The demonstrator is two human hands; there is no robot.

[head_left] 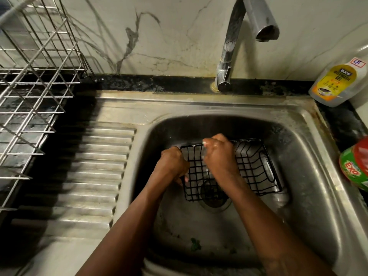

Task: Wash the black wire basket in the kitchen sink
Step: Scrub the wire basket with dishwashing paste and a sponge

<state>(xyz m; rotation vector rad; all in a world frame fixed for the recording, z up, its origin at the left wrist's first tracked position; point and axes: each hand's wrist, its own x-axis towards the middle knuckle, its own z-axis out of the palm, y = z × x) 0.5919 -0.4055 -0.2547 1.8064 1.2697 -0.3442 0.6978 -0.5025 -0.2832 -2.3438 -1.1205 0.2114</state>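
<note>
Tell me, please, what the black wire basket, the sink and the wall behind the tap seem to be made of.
The black wire basket looks like metal wire with a black coating, thin rods crossing in a grid. The sink appears stainless steel: grey, brushed, dull reflections. The wall looks like marble or marble-look tile, pale with dark veins; which I cannot tell.

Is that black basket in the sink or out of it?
In: the black wire basket sits low inside the sink basin, over the drain.

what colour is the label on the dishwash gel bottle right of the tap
The dishwash gel bottle's label is yellow with orange below; head view.
</note>
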